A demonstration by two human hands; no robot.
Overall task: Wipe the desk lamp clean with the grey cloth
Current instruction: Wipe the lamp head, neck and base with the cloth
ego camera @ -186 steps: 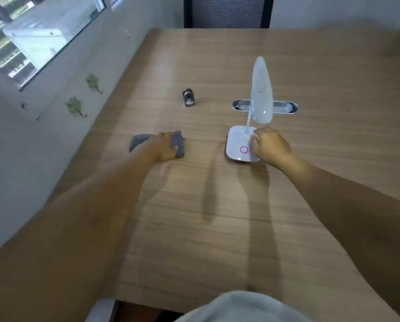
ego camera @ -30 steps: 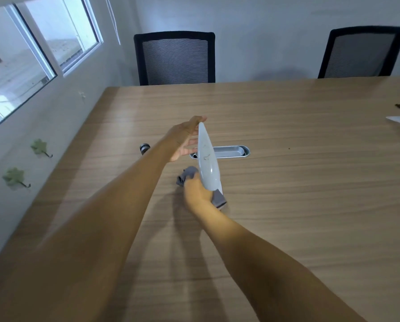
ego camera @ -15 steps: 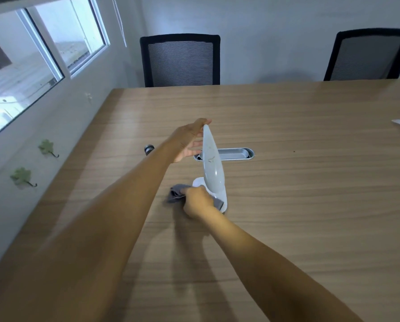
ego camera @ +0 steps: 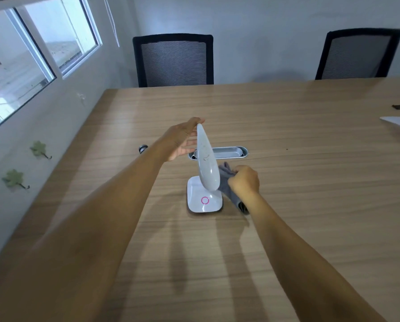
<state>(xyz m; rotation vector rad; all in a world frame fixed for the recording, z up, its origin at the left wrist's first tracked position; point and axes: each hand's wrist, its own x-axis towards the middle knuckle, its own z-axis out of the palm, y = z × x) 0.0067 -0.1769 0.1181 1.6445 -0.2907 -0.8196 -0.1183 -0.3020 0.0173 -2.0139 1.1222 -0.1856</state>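
Grey cloth sits bunched in my right hand, fingers curled tight around it, pressed against the lower right side of the desk lamp. My left hand is spread wide, fingers flat along the far side of the lamp's long head, with the top finger up near its tip at about 12 o'clock; it braces the head without gripping it. The lamp stands near the middle of the wooden worktop, its white square base at 6 o'clock from the head, and the oval cable tray lies just behind at 1 o'clock.

To do this stroke well, I judge I should keep the left palm as a backstop so the head does not swing on its thin neck, and draw the cloth along the shell in long passes from the lower end up toward the tip. The base looks light, so pressing sideways could tip or slide it; gentle pressure against the bracing hand is safer. A loose tail of cloth hangs down toward the worktop at 5 o'clock and could drag.

I can read no brand or lettering; only a pink ring marks the base.
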